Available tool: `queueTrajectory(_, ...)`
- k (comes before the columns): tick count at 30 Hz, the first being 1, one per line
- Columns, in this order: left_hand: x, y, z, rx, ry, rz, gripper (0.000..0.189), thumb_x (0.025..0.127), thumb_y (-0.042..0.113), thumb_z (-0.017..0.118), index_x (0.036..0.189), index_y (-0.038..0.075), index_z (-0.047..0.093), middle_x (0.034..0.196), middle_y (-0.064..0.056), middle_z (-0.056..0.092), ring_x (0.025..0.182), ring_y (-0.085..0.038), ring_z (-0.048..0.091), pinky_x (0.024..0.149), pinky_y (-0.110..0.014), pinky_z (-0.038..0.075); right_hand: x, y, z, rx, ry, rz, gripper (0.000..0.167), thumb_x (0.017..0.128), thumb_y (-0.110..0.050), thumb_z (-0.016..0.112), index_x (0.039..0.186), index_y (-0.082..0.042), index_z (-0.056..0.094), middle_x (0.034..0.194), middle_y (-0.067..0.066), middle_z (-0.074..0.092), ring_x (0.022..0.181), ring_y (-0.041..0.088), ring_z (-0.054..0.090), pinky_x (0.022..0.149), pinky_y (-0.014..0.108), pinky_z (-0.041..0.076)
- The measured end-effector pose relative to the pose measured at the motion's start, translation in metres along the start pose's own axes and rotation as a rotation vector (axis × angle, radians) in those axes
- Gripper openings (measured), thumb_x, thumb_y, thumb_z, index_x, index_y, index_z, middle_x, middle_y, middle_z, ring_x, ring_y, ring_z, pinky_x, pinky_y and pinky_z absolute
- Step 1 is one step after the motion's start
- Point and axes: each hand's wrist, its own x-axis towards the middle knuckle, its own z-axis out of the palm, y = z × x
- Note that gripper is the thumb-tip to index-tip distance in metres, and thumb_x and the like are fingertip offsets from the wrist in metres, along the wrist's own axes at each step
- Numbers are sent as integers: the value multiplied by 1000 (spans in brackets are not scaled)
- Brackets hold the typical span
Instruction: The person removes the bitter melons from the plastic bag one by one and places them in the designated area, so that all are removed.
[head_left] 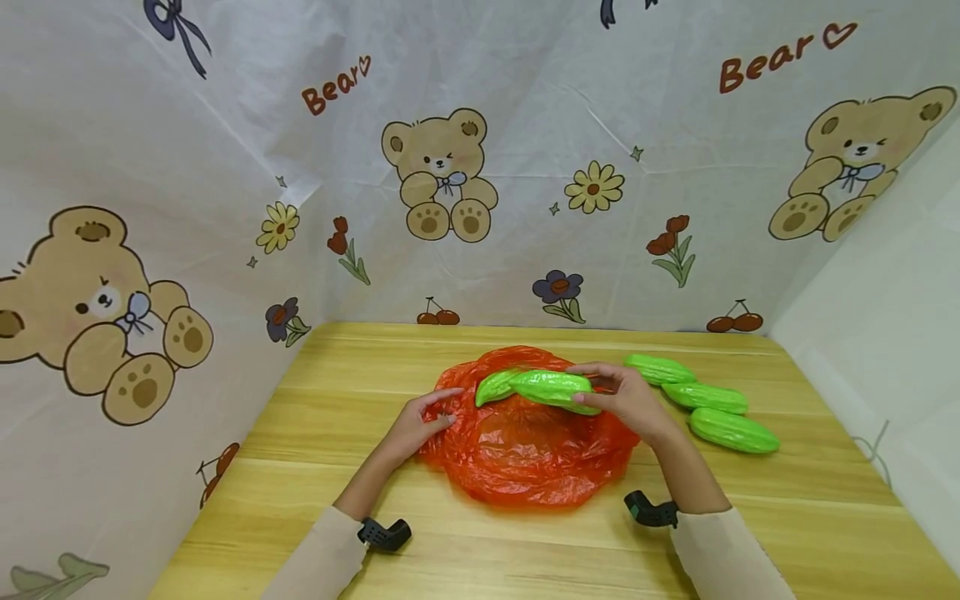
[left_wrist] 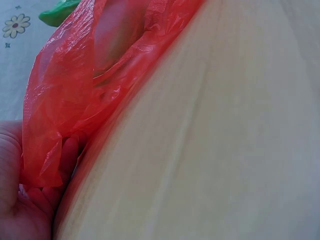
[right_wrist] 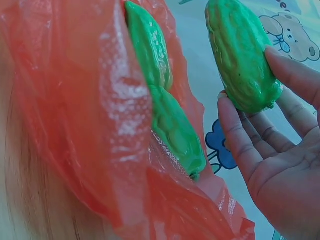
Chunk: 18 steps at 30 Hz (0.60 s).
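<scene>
My right hand [head_left: 626, 400] grips a bright green, bumpy bitter melon [right_wrist: 240, 55] by one end, thumb on one side and fingers on the other. It is over the open mouth of a red plastic bag [head_left: 525, 467]. Two more bitter melons lie end to end in the bag, an upper one [right_wrist: 150, 45] and a lower one [right_wrist: 175, 127]. At the bag's left side, my left hand [head_left: 412, 425] holds the rim, with the thin plastic between thumb and fingers. Part of that hand is outside the left wrist view.
Three bitter melons lie in a slanting row right of the bag: a far one [head_left: 660, 369], a middle one [head_left: 705, 397] and a near one [head_left: 733, 430]. They rest on a wooden table [head_left: 510, 554], backed by a bear-printed cloth [head_left: 495, 275]. A thin cord [head_left: 873, 450] hangs at right.
</scene>
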Motion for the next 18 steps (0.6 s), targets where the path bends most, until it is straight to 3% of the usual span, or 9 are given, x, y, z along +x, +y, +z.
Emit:
queueTrajectory(4,1,-2,0,-1,1,1,45,98,4,64,143,8,59,150,-13,50,137,-34,43,88,-20,50,0,-1,-2,-26,5,-3,45,88,-26,81,131,-15,70,136,8,62,115,27,60,86,33,55)
queueTrajectory(12,11,-25,-3,17,5,-20,45,99,7,65,143,13,60,151,-8,50,141,-30,41,91,-23,51,0,-1,-7,-17,28,0,47,89,-27,80,132,-13,69,134,8,62,111,25,62,86,35,55)
queueTrajectory(18,10,-30,-5,5,-8,6,44,98,15,68,141,21,62,150,-4,52,141,-27,42,98,-37,51,-3,1,-11,-18,51,16,47,88,-30,80,132,-15,69,136,6,62,112,25,62,88,31,53)
